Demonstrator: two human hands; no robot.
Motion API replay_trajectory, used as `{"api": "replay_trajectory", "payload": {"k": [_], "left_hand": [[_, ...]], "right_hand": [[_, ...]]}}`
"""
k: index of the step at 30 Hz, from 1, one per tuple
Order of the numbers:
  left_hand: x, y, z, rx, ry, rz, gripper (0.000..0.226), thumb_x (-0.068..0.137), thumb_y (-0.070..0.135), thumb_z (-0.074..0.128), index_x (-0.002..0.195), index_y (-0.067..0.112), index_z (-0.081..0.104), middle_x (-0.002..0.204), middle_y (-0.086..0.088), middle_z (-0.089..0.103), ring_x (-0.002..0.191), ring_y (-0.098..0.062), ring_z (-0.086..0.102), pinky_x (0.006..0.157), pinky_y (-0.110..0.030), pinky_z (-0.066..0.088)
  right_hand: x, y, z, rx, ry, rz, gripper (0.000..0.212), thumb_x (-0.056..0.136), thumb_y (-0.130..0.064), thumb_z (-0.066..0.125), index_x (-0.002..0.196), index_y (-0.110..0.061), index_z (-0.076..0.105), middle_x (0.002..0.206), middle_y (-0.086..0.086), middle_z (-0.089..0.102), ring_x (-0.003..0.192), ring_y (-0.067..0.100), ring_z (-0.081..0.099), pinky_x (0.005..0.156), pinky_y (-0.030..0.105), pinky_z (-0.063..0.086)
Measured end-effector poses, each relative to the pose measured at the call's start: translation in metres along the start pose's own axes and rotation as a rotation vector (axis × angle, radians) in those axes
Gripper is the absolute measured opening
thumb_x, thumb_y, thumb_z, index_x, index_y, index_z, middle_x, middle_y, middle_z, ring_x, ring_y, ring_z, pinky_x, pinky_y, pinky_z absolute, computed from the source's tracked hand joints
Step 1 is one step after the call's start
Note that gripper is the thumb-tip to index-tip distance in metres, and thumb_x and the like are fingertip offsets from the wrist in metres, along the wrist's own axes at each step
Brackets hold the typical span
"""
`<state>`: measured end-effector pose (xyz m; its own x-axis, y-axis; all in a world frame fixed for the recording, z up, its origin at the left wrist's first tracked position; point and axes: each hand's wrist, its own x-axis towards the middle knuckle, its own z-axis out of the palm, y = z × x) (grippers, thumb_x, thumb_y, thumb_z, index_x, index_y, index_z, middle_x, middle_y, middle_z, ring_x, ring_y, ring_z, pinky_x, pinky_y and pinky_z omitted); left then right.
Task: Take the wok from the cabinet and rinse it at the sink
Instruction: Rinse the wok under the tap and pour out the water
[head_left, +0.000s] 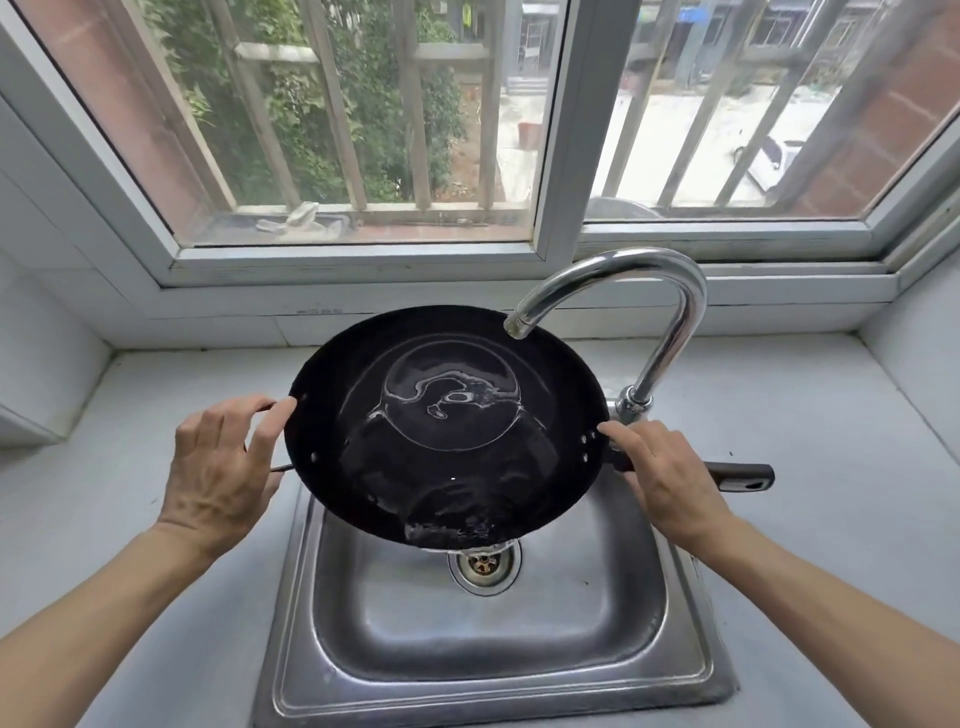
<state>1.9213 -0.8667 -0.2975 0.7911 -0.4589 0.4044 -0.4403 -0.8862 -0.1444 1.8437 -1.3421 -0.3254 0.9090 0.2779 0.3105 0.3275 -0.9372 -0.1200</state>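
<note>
Holding the wet black wok (447, 426) tilted over the sink (488, 639), my left hand (221, 467) pinching its small loop handle, my right hand (667, 483) gripping the long one — a slick grip could drop it or knock the faucet (623, 291).

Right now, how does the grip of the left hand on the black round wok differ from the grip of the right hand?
The left hand holds the thin wire loop handle at the rim of the black round wok, thumb on the rim edge. The right hand wraps the long black straight handle, thumb towards the rim. Both hold the wok tilted above the steel sink, with water in it.
</note>
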Motion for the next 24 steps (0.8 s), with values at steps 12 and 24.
{"api": "replay_trajectory", "payload": {"k": [12, 24], "left_hand": [[-0.0033, 0.0021, 0.0028, 0.009, 0.004, 0.007, 0.105, 0.044, 0.005, 0.093, 0.136, 0.009, 0.043, 0.12, -0.021, 0.057, 0.105, -0.043, 0.052, 0.081, -0.049, 0.034], [-0.0067, 0.0042, 0.0051, -0.006, -0.018, -0.026, 0.108, 0.039, 0.004, 0.095, 0.135, 0.007, 0.045, 0.119, -0.021, 0.056, 0.107, -0.042, 0.049, 0.082, -0.049, 0.033]], "right_hand": [[-0.0029, -0.0008, 0.0, -0.014, 0.048, -0.016, 0.09, 0.057, 0.015, 0.077, 0.133, -0.017, 0.04, 0.094, 0.009, 0.058, 0.078, 0.03, 0.053, 0.058, 0.043, 0.044], [0.0034, -0.0038, 0.0051, -0.018, 0.047, 0.022, 0.088, 0.059, 0.015, 0.076, 0.132, -0.019, 0.04, 0.091, 0.008, 0.057, 0.076, 0.029, 0.051, 0.059, 0.041, 0.043]]}}
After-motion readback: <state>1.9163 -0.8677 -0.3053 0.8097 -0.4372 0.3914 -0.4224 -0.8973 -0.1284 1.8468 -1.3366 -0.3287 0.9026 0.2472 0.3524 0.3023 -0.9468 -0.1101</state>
